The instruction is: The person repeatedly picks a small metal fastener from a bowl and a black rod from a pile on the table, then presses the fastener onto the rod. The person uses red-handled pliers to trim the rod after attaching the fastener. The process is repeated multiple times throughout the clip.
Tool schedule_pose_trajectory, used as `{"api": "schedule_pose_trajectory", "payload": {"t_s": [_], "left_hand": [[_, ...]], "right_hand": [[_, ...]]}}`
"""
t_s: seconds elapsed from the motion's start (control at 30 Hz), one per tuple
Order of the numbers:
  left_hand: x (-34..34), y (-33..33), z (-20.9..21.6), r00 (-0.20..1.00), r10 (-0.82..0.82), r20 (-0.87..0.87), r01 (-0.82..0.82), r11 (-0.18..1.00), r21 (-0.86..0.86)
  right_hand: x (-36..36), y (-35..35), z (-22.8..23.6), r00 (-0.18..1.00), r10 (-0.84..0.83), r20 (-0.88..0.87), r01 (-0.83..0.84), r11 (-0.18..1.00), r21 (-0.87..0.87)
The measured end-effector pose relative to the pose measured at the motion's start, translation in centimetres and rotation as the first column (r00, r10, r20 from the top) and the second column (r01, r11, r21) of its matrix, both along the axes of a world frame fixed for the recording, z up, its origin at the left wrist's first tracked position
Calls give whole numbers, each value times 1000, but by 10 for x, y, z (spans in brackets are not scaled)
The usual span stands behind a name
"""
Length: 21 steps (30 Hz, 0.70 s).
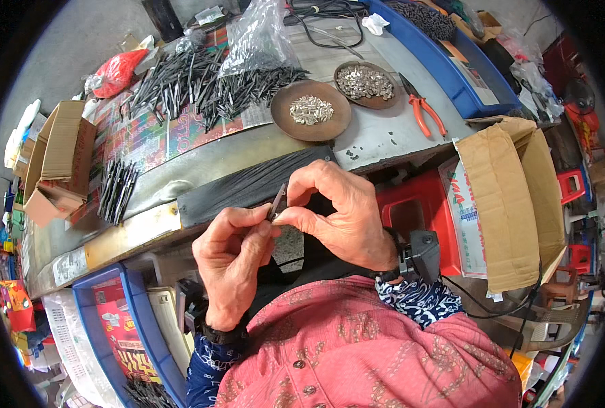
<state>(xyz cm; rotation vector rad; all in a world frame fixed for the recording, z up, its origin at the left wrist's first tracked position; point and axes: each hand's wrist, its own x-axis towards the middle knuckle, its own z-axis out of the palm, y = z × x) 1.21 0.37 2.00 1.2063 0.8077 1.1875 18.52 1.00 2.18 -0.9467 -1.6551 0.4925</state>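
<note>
Both hands meet just above the counter (384, 139) edge. The left hand (231, 262) pinches a thin dark metal rod (276, 201) between thumb and fingers, closed tight on it. The right hand (340, 214) curls its fingers shut around the rod's lower end. Beyond the fingers sit two brown dishes (311, 112) of small silvery pieces, with a heap of dark rods (200, 85) to their left and orange-handled pliers (421, 109) to their right.

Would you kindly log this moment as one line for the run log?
left hand: pinching thin dark rod | right hand: fingertips on same rod | nearby: brown dish of small metal pieces, rod pile, orange pliers
</note>
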Motion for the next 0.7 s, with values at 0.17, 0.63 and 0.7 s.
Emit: {"api": "schedule_pose_trajectory", "payload": {"t_s": [0.17, 0.63, 0.7], "left_hand": [[-3, 8, 0, 932, 136, -336, 28, 898, 438], [6, 1, -7, 990, 56, 133, -58, 998, 10], [5, 0, -8, 986, 50, 162, -51, 999, 4]], "right_hand": [[14, 9, 9, 963, -84, 257, 31, 979, 202], [-13, 6, -12, 982, -136, 134, 91, 950, 300], [-16, 7, -14, 973, -164, 165, 98, 933, 346]]}}
